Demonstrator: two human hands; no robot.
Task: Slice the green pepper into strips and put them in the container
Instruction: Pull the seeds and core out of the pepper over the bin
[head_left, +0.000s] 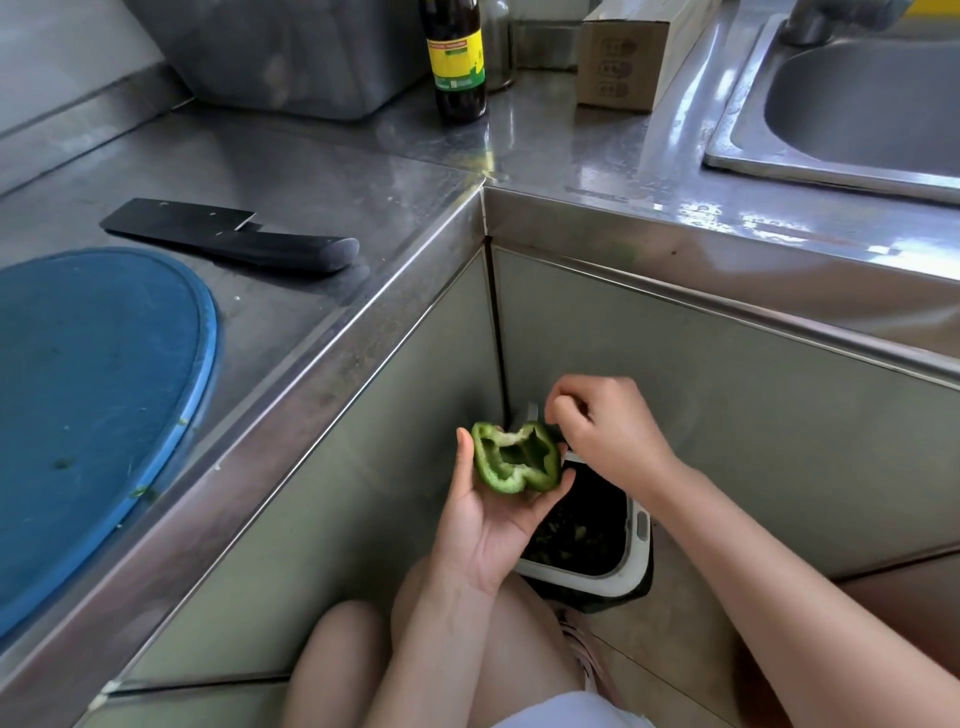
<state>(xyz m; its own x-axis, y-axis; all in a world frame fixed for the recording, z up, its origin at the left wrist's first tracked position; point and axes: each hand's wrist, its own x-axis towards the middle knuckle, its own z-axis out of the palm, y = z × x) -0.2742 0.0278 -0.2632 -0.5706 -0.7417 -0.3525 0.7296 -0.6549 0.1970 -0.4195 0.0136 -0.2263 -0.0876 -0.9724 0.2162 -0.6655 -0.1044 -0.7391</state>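
Steel counter (322, 171) edges run in from the lower left and the right of the frame and meet at an inner corner just above centre. Below them, flat cabinet panels (727, 415) wall in a wedge of open room, and both hands work inside it.

A white-rimmed bin (636, 561) stands on the floor in that corner, partly under the hands, with dark scraps inside.

The left hand (493, 525), lower centre, is palm up. Its thumb and fingers are curled round the green pepper (498, 475), a cut piece with its hollow facing up, held above the near rim of the bin.

The right hand (613, 431) is just beside the pepper's upper right edge. Its fingers are curled in and the thumb tip meets the forefinger. Whether a scrap is pinched there cannot be told.

On the counter at left, a blue cutting board (93, 405) lies close to the front edge. A black knife (234, 241) lies flat just beyond it, well apart from the hands.

At the top of the frame stand a grey tub (291, 52), a dark bottle (457, 62) and a cardboard box (623, 62). A sink (857, 114) fills the upper right.
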